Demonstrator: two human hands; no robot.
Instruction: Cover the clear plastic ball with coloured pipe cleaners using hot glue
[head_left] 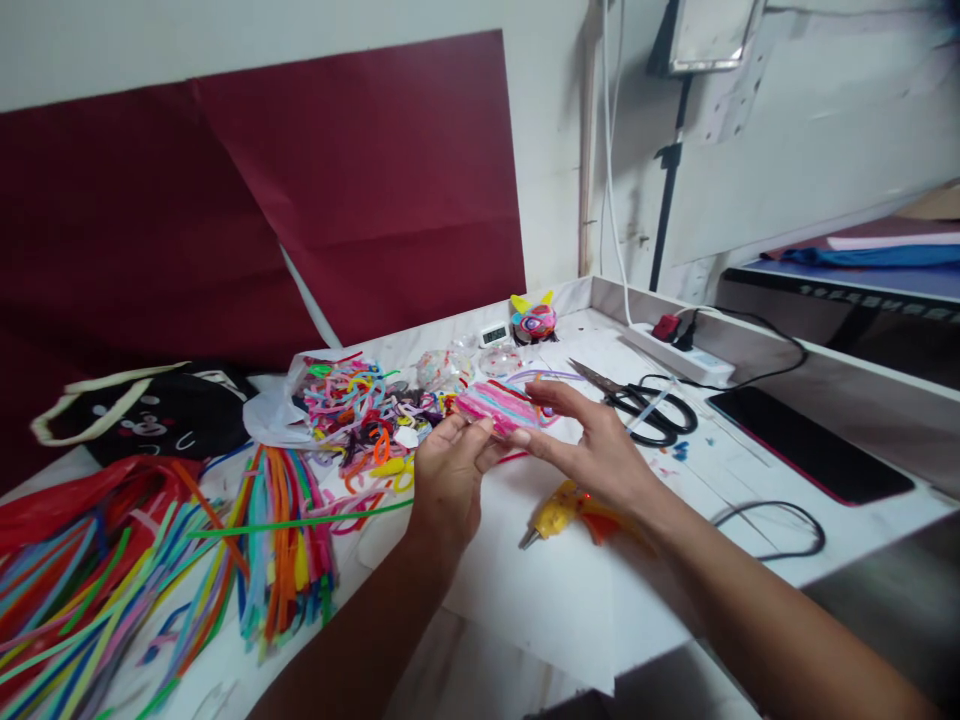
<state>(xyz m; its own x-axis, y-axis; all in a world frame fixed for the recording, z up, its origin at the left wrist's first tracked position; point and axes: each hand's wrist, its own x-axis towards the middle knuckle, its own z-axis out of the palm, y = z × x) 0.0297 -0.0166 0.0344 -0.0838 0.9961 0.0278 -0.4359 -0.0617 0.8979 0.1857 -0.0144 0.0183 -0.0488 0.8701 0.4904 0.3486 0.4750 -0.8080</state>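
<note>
In front of me I hold a striped pipe-cleaner piece (491, 403) in pink, magenta, light blue and red. My left hand (450, 475) is closed on its near left side, with the thumb lying against the lower edge. At the right end, the thumb and forefinger of my right hand (596, 445) span the piece, one at its lower edge and one at its upper edge. Below my right hand a yellow glue gun (555, 510) lies on white paper, its metal nozzle toward the left and a small red light showing. Black-handled scissors (637, 405) rest beyond my right hand.
Pipe-cleaner bundles (285, 540) and a heap of curled scraps (349, 400) cover the left side. A black pouch (169, 415) stands behind. Toward the back are a small digital clock (494, 336) and a colourful eared figure (535, 318). A phone (810, 445) and power strip (679, 355) are right.
</note>
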